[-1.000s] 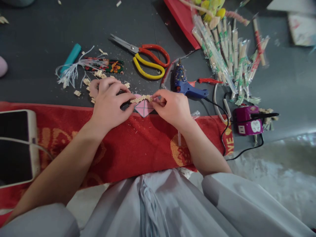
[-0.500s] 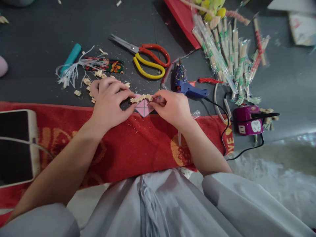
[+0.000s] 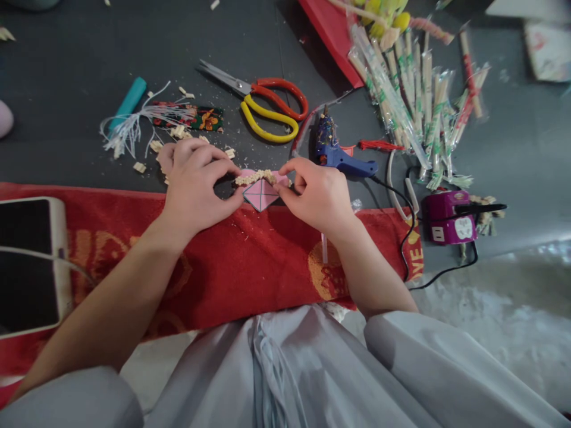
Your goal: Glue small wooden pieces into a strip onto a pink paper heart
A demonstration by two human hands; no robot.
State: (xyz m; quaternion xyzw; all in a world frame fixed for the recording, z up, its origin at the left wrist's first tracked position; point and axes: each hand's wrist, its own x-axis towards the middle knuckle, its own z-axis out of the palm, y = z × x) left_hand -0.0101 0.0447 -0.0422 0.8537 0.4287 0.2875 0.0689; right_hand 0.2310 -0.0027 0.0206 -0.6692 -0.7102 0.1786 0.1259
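Between my hands lies a pink paper piece (image 3: 261,197) with dark crossing lines, its lower corner pointing toward me. A bumpy straw-coloured braided strip (image 3: 255,177) runs along its upper part. My left hand (image 3: 198,181) is closed in a pinch at the left end of the strip and paper. Thumb and index finger of my right hand (image 3: 314,193) grip the paper's right side, near the strip's other end. The fingertips partly cover both ends. Small straw bits (image 3: 181,132) lie scattered beyond my left hand.
Scissors (image 3: 250,89) with red and yellow handles lie beyond, beside a blue glue gun (image 3: 341,156). Wrapped straw bundles (image 3: 414,89) and a purple plug block (image 3: 448,217) are at right. A red towel (image 3: 250,255) borders the table; a white-framed device (image 3: 31,261) rests left.
My right thumb and index finger have shifted slightly and spread a little, showing more of the paper's right side. My left hand has barely moved.
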